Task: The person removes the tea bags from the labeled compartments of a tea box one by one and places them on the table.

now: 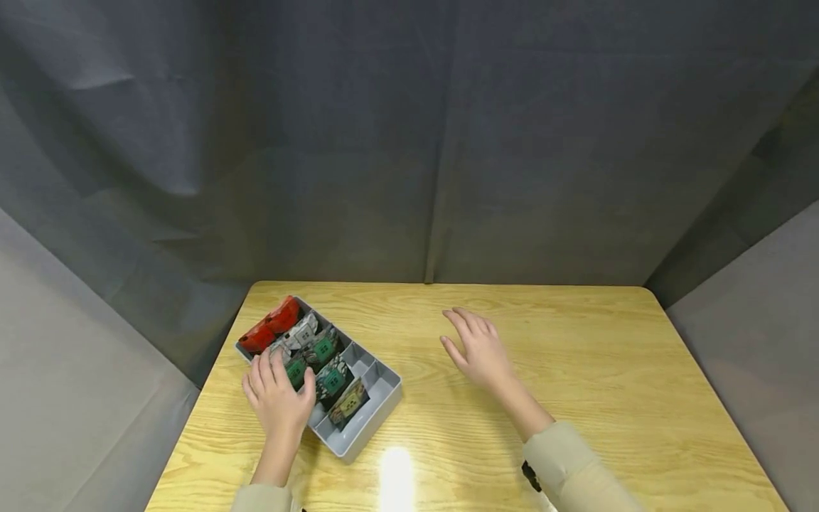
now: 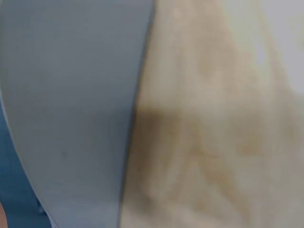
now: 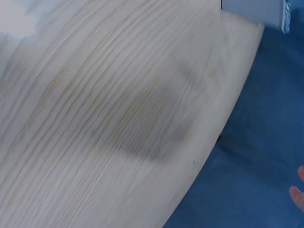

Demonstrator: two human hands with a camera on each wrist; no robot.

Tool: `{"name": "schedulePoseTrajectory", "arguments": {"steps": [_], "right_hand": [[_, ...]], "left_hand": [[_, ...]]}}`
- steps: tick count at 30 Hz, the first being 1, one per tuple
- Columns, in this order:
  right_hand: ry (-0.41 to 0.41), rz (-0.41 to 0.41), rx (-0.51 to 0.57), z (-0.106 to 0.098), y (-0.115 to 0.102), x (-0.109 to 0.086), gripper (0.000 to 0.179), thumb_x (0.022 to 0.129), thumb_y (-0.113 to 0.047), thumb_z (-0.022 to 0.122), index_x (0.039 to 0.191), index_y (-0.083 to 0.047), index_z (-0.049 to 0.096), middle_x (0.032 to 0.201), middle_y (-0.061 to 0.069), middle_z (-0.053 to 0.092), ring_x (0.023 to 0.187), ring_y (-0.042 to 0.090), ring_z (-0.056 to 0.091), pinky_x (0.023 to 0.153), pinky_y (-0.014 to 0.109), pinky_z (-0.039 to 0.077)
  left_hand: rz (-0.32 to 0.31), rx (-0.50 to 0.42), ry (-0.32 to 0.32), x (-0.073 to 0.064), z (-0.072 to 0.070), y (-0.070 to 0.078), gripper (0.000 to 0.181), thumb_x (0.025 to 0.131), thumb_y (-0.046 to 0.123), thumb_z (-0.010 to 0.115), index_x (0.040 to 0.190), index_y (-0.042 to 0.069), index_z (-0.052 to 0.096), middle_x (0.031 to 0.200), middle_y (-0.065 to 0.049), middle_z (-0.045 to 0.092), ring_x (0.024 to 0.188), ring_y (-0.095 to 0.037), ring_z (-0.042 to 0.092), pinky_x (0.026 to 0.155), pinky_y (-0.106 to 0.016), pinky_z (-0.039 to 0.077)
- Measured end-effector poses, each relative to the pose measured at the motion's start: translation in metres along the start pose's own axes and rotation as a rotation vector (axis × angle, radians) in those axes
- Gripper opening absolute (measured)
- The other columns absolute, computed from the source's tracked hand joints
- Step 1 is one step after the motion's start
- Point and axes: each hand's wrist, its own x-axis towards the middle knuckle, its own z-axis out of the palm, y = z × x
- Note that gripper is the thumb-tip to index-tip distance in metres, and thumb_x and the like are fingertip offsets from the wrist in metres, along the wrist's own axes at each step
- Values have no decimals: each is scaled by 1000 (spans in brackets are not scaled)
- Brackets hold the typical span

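Right sleeve (image 1: 579, 462) slants inward, fingers (image 1: 458, 324) extended above table (image 1: 614, 398).

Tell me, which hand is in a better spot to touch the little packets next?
Probably the left hand: it's right at the gray tray, with its thumb beside the green-labeled packets. The right hand is apart from the tray.
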Motion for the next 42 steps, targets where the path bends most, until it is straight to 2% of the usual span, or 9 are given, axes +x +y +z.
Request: {"name": "schedulePoseTrajectory", "arguments": {"steps": [5,8,12,19,27,31,37,42], "right_hand": [[-61,-39,-20,18,-15,14,48,94,-38,44,136,-16,38,135,10,43,123,28,41,102,49,31],[-83,-43,-18,30,-22,19,47,95,-38,42,136,-16,39,135,9,44,124,27,41,103,47,31],[-109,-38,-12,43,-32,27,45,95,-38,41,135,-16,40,133,8,45,123,26,42,103,46,32],[-190,-60,-14,61,-52,38,45,96,-38,38,136,-18,39,134,7,45,124,24,41,103,44,31],[-267,-116,-56,78,-69,44,44,96,-37,40,137,-21,37,134,6,45,124,23,42,103,44,33],[-309,-123,-68,84,-73,48,46,96,-39,38,140,-24,33,139,6,40,127,23,38,105,44,30],[-397,-130,-82,91,-76,52,50,97,-40,33,145,-30,22,147,4,29,134,22,28,109,44,23],[-473,-124,-95,96,-79,54,52,98,-40,32,146,-33,15,150,3,23,136,24,23,110,45,18]], "left_hand": [[-28,11,9,-16,-2,-9,67,79,41,48,127,-5,39,134,-24,36,126,-39,24,101,-59,13],[-40,6,27,-24,-3,-13,69,78,41,49,127,-6,40,132,-24,38,126,-39,26,100,-60,15],[-78,-3,21,-33,-4,-15,70,77,41,51,128,-6,38,131,-23,37,125,-39,26,101,-59,15],[-141,-32,21,-46,-6,-15,72,77,40,53,130,-7,35,131,-24,36,125,-38,26,102,-58,13],[-149,-42,63,-58,-2,-10,74,76,37,54,130,-10,35,128,-28,39,121,-41,30,98,-60,19],[-197,-38,26,-63,-1,-6,77,77,36,56,134,-9,32,133,-27,36,125,-41,27,99,-59,18],[-288,-26,-108,-69,1,1,83,80,37,57,141,-7,21,146,-24,22,135,-37,15,104,-57,13],[-328,-21,-190,-74,2,2,82,85,36,54,143,-6,15,149,-23,14,137,-36,9,106,-56,10]]}}
